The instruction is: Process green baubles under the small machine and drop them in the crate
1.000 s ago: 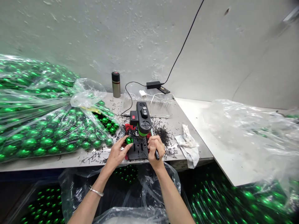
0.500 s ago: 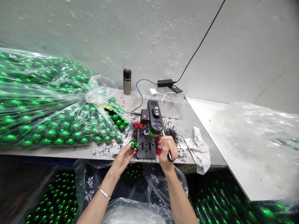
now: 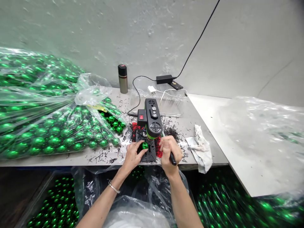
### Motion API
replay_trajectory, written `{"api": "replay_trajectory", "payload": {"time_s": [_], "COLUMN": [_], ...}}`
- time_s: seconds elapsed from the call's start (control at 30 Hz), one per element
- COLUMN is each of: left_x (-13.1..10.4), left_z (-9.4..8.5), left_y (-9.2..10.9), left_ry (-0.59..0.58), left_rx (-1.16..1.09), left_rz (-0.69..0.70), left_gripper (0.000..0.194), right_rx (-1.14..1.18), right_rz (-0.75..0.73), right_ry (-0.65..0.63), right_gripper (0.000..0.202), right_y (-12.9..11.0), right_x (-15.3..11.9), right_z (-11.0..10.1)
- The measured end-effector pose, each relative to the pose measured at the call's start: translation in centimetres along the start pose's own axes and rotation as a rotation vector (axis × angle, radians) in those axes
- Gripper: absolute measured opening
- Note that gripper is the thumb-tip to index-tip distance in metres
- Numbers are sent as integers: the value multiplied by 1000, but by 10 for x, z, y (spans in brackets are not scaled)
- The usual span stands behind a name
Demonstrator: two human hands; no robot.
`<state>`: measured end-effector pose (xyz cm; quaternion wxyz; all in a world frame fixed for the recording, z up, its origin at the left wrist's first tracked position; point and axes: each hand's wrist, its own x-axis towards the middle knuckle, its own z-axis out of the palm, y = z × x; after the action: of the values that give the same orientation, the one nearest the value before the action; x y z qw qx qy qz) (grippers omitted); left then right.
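Observation:
Between thumb and fingers, my left hand [image 3: 134, 155] pinches a shiny green ball [image 3: 144, 145] above the slotted black base plate [image 3: 150, 155], just in front of the machine's head. The small black bench machine [image 3: 154, 117] has a green ring underneath and a red switch on its side box. My right hand [image 3: 170, 155] is wrapped round a lever handle [image 3: 173, 159] with a black grip, at the machine's right side. Red material [image 3: 158, 148] shows around the plate, strewn with small black shavings [image 3: 171, 130].
A clear bag of green balls [image 3: 54, 133] lies at the left. Behind stand a flask [image 3: 123, 79] and a power adapter [image 3: 164, 79]. A stained cloth [image 3: 200, 148] hangs over the front edge. More green balls [image 3: 57, 199] fill bags below; plastic sheeting [image 3: 256, 133] covers the right table.
My left hand has moved right with the green ball, from beside the base plate to over it. My right hand keeps its hold on the lever. The whole view has shifted slightly.

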<state>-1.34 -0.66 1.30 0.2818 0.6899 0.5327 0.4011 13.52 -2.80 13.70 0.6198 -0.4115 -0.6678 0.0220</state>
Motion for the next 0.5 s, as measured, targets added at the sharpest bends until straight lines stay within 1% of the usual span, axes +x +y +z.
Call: {"api": "replay_trajectory", "payload": {"time_s": [0.13,0.3,0.4,0.5], "left_x": [3,6,7,7], "left_z": [3,8,10,10], "left_y": [-3,-7,-9,-10], "left_ry": [-5,4,6,12], "left_rx": [63,53,61,73], "left_rz": [112,187,195,208], "left_gripper": [33,34,34,33], "right_rx": [10,-12,13,32], "right_rz": [-15,7,0,-43], "right_ry": [-8,-4,16,29], "right_gripper": [30,29,29,29], "right_y": [0,-1,5,19], "right_x": [0,-4,-15,-33], "right_z": [-1,-1,3,9]}}
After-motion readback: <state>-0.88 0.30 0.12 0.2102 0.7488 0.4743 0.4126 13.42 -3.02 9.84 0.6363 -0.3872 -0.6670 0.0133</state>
